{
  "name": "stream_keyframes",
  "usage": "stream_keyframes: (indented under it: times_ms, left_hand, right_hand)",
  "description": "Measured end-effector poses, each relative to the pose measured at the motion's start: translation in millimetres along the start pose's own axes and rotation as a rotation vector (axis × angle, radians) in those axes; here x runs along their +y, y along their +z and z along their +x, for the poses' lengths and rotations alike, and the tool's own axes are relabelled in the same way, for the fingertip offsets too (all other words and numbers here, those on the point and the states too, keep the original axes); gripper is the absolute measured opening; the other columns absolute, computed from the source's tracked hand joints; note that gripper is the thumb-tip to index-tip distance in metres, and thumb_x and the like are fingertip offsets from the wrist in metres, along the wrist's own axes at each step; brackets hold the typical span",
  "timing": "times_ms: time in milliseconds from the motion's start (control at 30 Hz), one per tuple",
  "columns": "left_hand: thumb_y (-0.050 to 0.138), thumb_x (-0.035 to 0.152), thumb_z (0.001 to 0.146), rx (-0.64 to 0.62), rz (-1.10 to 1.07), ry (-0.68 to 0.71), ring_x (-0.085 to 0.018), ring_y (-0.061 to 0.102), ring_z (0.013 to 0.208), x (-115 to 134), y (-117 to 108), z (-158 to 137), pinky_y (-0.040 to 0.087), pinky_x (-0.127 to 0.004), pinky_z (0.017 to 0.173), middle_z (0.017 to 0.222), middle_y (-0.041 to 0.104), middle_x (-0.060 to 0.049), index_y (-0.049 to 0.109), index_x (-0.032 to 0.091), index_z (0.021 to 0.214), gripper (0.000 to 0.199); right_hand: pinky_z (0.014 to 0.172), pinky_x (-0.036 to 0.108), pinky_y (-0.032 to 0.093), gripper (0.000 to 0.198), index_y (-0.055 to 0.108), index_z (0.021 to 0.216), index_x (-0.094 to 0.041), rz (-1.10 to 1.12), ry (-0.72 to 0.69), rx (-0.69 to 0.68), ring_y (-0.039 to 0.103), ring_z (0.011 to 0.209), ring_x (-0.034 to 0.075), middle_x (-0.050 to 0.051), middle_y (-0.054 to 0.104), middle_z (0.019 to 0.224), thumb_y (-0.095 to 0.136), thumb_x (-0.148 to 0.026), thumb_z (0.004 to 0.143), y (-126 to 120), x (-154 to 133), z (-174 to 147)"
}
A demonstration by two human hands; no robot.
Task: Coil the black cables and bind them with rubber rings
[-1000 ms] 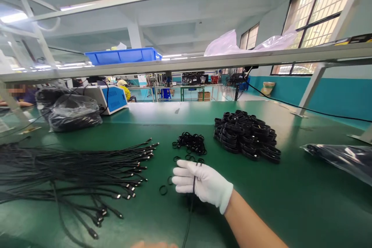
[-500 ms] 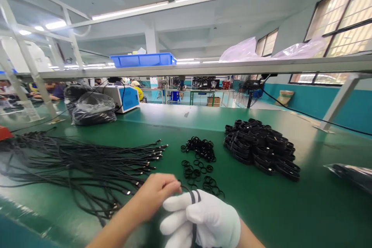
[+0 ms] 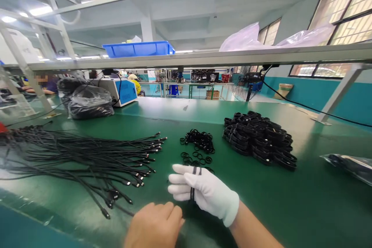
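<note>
My right hand (image 3: 200, 186), in a white glove, has a black cable (image 3: 192, 193) wound around its fingers in two turns. Its thumb lies over the palm side and the fingertips point left. Lower and to the left, my bare left hand (image 3: 155, 223) is curled closed with its back toward me. A stretch of black cable runs from the left into that hand; the fingers hide what lies inside. Many loose black cables (image 3: 95, 143) with metal plugs spread over the left of the green table (image 3: 261, 209). Small black rings (image 3: 199, 141) lie just beyond the glove.
A heap of coiled black cables (image 3: 258, 137) sits to the right. Farther right lies a clear plastic bag (image 3: 348, 166) with dark contents. At the back left are a bagged black bundle (image 3: 91, 102) and a blue-white machine (image 3: 124, 92). A shelf (image 3: 197, 59) crosses above.
My left hand has moved down toward me, away from the glove's fingertips. The gloved hand has risen slightly, and the cable now lies in turns around its fingers.
</note>
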State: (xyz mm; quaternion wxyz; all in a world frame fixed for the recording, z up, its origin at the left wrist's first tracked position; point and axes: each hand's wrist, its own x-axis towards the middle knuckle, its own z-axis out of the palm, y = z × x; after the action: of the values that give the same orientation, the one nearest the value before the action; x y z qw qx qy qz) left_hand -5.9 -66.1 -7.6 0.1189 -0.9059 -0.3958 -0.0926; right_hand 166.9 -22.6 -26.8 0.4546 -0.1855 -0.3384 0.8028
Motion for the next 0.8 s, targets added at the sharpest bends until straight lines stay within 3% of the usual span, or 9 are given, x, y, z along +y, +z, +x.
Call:
stream_keyframes:
  times_ms: [67, 167, 267, 333, 400, 533, 633, 800]
  left_hand:
    - [0.057, 0.022, 0.081, -0.026, -0.125, -0.052, -0.018, 0.059, 0.06, -11.3, -22.1, 14.5, 0.035, -0.027, 0.055, 0.066, 0.064, 0.001, 0.06, 0.022, 0.071, 0.011]
    - [0.068, 0.025, 0.072, -0.145, -0.531, -0.146, -0.013, 0.056, 0.063, -32.4, -40.2, 36.5, 0.036, -0.021, 0.056, 0.065, 0.062, 0.004, 0.063, 0.02, 0.07, 0.007]
    - [0.066, 0.024, 0.07, -0.217, -0.961, -0.215, -0.011, 0.054, 0.061, -43.0, -26.8, 46.6, 0.037, -0.018, 0.053, 0.063, 0.061, 0.004, 0.065, 0.017, 0.069, 0.008]
    - [0.056, 0.026, 0.077, -0.175, -1.076, -0.243, -0.013, 0.056, 0.064, -44.5, -5.2, 42.8, 0.04, -0.019, 0.057, 0.067, 0.064, 0.001, 0.066, 0.015, 0.072, 0.016]
    - [0.044, 0.025, 0.084, -0.1, -0.993, -0.254, -0.014, 0.057, 0.069, -45.6, 17.7, 31.9, 0.043, -0.021, 0.062, 0.073, 0.067, -0.001, 0.066, 0.016, 0.074, 0.026]
    - [0.039, 0.025, 0.088, -0.025, -0.565, -0.258, -0.016, 0.06, 0.07, -45.3, 45.3, 2.4, 0.044, -0.022, 0.064, 0.074, 0.066, 0.0, 0.064, 0.023, 0.076, 0.028]
    - [0.04, 0.021, 0.088, 0.028, -0.292, -0.205, -0.017, 0.061, 0.067, -29.8, 46.0, -12.2, 0.041, -0.024, 0.061, 0.075, 0.066, 0.001, 0.063, 0.025, 0.085, 0.023]
    - [0.045, 0.013, 0.084, 0.09, -0.079, -0.066, -0.017, 0.057, 0.057, 0.7, 27.2, -7.6, 0.035, -0.028, 0.054, 0.066, 0.062, 0.001, 0.058, 0.023, 0.072, 0.021]
  right_hand:
    - [0.072, 0.035, 0.044, 0.048, 0.059, 0.105, -0.01, -0.04, 0.127, -0.116, 0.063, 0.073, 0.017, 0.011, 0.066, 0.085, 0.075, -0.034, 0.067, 0.9, 8.5, -2.4]
    - [0.075, 0.042, 0.045, 0.051, 0.06, 0.104, -0.006, -0.022, 0.328, -0.353, 0.065, 0.069, 0.02, 0.015, 0.068, 0.084, 0.074, -0.035, 0.066, 3.0, 18.8, -7.3]
    - [0.081, 0.044, 0.043, 0.052, 0.06, 0.106, -0.007, 0.018, 0.373, -0.407, 0.066, 0.073, 0.021, 0.014, 0.069, 0.086, 0.075, -0.031, 0.063, 4.9, 23.2, -10.8]
    - [0.082, 0.045, 0.041, 0.054, 0.059, 0.109, -0.01, 0.044, 0.318, -0.393, 0.066, 0.081, 0.023, 0.013, 0.068, 0.092, 0.076, -0.032, 0.062, 6.6, 21.4, -11.3]
    - [0.078, 0.044, 0.042, 0.055, 0.058, 0.109, -0.014, 0.083, 0.225, -0.37, 0.064, 0.079, 0.022, 0.01, 0.066, 0.092, 0.077, -0.034, 0.062, 9.1, 15.6, -10.2]
    - [0.061, 0.025, 0.034, 0.037, 0.058, 0.088, -0.016, 0.236, 0.037, -0.299, 0.048, 0.062, 0.01, -0.003, 0.05, 0.069, 0.078, -0.033, 0.062, 13.1, -2.3, -5.2]
    - [0.06, 0.024, 0.033, 0.031, 0.056, 0.082, -0.016, 0.259, -0.047, -0.191, 0.045, 0.062, 0.009, -0.004, 0.047, 0.067, 0.078, -0.03, 0.064, 12.4, -10.2, -1.6]
    - [0.082, 0.039, 0.04, 0.05, 0.057, 0.105, -0.013, 0.031, -0.016, 0.102, 0.059, 0.084, 0.019, 0.008, 0.062, 0.093, 0.079, -0.03, 0.063, 7.7, 0.4, 1.2]
